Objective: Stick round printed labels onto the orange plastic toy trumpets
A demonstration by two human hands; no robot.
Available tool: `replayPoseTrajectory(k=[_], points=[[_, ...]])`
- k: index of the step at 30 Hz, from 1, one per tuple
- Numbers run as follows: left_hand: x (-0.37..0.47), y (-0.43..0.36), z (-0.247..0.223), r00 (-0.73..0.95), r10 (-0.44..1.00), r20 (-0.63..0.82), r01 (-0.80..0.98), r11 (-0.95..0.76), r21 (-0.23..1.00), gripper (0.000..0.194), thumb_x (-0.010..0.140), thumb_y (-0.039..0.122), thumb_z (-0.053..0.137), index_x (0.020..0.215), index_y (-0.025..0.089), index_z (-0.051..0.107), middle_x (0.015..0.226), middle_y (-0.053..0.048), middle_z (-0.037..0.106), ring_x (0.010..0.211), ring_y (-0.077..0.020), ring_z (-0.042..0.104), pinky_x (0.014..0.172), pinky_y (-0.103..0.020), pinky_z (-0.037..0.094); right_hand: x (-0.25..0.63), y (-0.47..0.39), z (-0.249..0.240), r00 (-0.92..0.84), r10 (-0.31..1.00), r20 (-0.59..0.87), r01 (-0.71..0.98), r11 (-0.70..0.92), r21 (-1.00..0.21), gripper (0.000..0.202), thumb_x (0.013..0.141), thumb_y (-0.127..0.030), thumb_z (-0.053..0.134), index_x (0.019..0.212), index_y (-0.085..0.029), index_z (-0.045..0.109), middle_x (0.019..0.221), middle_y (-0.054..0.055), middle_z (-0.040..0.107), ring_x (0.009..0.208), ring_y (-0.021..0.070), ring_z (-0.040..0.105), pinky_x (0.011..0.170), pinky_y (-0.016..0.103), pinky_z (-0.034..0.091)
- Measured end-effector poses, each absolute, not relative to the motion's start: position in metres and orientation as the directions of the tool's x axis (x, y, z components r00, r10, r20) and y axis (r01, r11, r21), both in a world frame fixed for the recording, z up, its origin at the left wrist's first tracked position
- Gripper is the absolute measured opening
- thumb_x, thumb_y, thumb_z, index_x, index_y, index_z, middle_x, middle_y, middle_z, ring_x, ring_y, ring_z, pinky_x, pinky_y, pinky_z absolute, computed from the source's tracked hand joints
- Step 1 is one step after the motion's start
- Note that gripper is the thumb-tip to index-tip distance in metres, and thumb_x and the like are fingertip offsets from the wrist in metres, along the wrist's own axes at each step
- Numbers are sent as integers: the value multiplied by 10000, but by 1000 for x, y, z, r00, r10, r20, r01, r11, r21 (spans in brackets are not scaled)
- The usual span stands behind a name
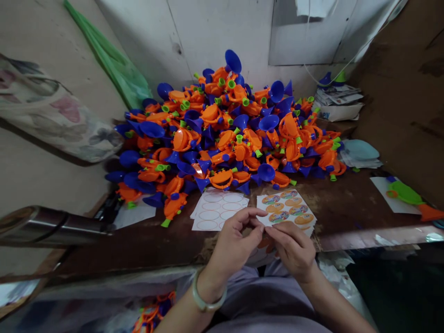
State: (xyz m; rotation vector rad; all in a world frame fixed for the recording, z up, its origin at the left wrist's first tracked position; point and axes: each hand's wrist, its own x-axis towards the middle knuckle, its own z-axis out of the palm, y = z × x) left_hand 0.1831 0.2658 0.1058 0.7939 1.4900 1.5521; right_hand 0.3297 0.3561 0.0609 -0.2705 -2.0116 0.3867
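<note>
My left hand (239,238), with a pale bangle at the wrist, is closed over the table's front edge, its fingertips curled close to the other hand's. My right hand (293,247) is also closed, thumb and fingers pinched together and meeting the left fingertips. What lies between the fingertips is too small to make out. Just beyond the right hand is a sheet of orange and colourful oval stickers (290,202). Left of it are white sheets with empty oval outlines (210,215). Behind them rises a large pile of orange and blue toy trumpets (239,148) with green mouthpieces.
A metal cylinder (58,225) lies at the left. A green bag (114,69) hangs by the wall. Stacked papers (338,104), light blue pieces (360,150) and a green and orange toy (407,193) are at the right. More toys (156,312) show below the table (104,252).
</note>
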Motion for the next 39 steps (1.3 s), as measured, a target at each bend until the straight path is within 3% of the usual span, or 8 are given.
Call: replayPoseTrajectory(k=[13, 19, 23, 27, 30, 33, 36, 39], points=[[183, 272, 106, -432, 881, -192, -258, 84, 963, 242, 693, 265, 743, 910, 171, 793, 681, 26, 630, 607, -99, 532, 607, -233, 430, 339, 351, 53, -407, 393, 825, -14, 900, -436, 215, 980, -95, 692, 976, -286, 791, 827, 6, 704, 708, 171, 714, 613, 294, 613], [182, 270, 104, -433, 890, -143, -213, 53, 976, 259, 745, 279, 750, 985, 181, 749, 709, 33, 633, 622, -107, 538, 633, -244, 459, 337, 357, 47, -371, 362, 855, 40, 926, -375, 435, 967, -73, 678, 1275, -374, 733, 1083, 33, 668, 937, 193, 711, 788, 351, 649], [178, 268, 101, -414, 907, -84, -124, 35, 992, 263, 791, 305, 746, 1025, 183, 744, 768, 7, 668, 706, -136, 605, 678, -258, 488, 338, 361, 54, -458, 302, 836, 57, 949, -311, 255, 994, -100, 673, 1089, -314, 775, 1021, 36, 670, 932, 186, 680, 788, 320, 631], [161, 270, 98, -522, 853, -27, -34, 11, 999, 273, 818, 323, 734, 1055, 189, 738, 791, 5, 662, 711, -140, 599, 670, -258, 478, 351, 360, 68, -605, 179, 776, -83, 955, -285, 265, 1009, -154, 687, 965, -395, 788, 1074, -18, 725, 1111, 223, 661, 997, 438, 589], [151, 273, 98, -540, 842, 2, 12, 5, 1000, 289, 821, 317, 743, 1078, 187, 717, 781, 5, 670, 701, -143, 595, 667, -261, 471, 357, 362, 75, -623, 264, 736, -75, 917, -393, 389, 982, -153, 711, 1186, -479, 769, 1299, -4, 664, 1345, 278, 589, 1100, 514, 571], [153, 275, 99, -507, 861, 26, 23, -17, 1000, 265, 855, 319, 716, 1086, 190, 697, 802, -8, 687, 705, -146, 609, 659, -261, 469, 350, 369, 75, -603, 396, 692, 27, 878, -478, 656, 990, -128, 675, 1545, -452, 542, 1486, 84, 560, 1271, 276, 673, 983, 457, 667], [159, 275, 99, -516, 853, 72, 123, -9, 992, 247, 879, 300, 674, 1107, 205, 680, 836, -12, 714, 742, -154, 649, 677, -261, 479, 338, 374, 68, -632, 388, 670, 34, 879, -476, 743, 1024, -115, 609, 1651, -427, 361, 1372, 102, 658, 1104, 230, 761, 893, 377, 700], [162, 271, 99, -449, 892, 49, 225, 60, 973, 232, 912, 306, 629, 1124, 218, 663, 763, 14, 691, 681, -151, 638, 638, -258, 454, 333, 373, 62, -631, 367, 683, 19, 888, -460, 732, 1037, -114, 596, 1655, -408, 334, 1242, 78, 753, 1112, 229, 778, 915, 370, 699]])
